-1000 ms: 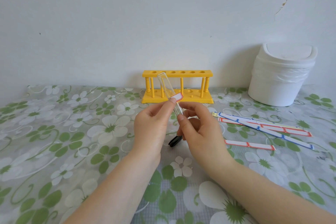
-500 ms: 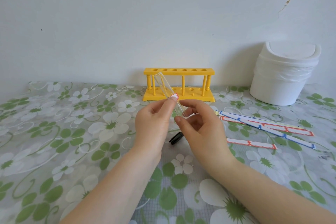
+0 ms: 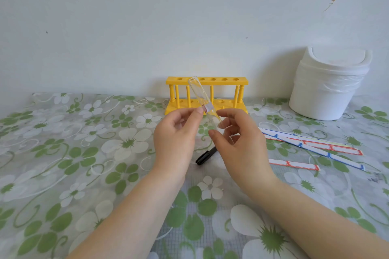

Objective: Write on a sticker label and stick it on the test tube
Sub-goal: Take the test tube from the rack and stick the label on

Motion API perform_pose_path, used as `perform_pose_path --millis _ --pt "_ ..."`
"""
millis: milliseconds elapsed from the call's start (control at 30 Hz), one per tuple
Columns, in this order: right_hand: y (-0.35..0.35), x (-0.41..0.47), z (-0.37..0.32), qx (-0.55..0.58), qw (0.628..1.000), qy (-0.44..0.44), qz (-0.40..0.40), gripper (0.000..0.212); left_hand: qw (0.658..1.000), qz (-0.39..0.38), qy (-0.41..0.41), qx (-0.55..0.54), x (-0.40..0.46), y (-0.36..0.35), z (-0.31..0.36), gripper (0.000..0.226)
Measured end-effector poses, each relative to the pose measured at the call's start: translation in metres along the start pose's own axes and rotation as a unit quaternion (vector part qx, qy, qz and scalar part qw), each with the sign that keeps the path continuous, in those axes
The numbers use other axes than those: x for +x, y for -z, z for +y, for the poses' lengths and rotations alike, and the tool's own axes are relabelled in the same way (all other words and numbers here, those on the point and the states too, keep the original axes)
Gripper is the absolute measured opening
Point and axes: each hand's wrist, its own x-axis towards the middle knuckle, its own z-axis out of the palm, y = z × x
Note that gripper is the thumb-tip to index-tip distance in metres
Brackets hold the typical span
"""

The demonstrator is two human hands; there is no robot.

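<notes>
We observe glass test tube tilted, raised before yellow rack | left hand thumb presses sticker label onto tube | right hand pinches tube's lower end | black marker lies on floral tablecloth beneath | label strips to the right.
</notes>
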Motion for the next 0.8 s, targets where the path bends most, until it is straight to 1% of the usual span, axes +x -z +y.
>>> perform_pose_path --millis 100,200,367,700,800 --pt "0.0005 0.0011 0.0020 -0.019 1.000 0.002 0.005 0.031 1.000 0.001 0.002 0.003 -0.0005 0.0004 0.0006 0.010" --pt "0.0002 0.0011 0.0034 -0.035 0.999 0.012 0.005 0.031 1.000 -0.002 0.006 0.005 0.0002 0.0009 -0.0002 0.008" --pt "-0.0015 -0.0003 0.0039 -0.067 0.997 0.033 0.007 0.032 1.000 -0.010 0.002 0.010 0.0007 0.0016 -0.0012 0.019" --pt "-0.0016 0.0000 0.0051 -0.081 0.996 0.036 0.011 0.031 1.000 -0.024 0.005 0.008 -0.0016 0.0007 0.0021 0.018" --pt "-0.0020 -0.0004 0.0053 -0.083 0.996 0.037 0.011 0.032 1.000 -0.017 0.010 0.015 -0.0017 0.0004 0.0015 0.020"
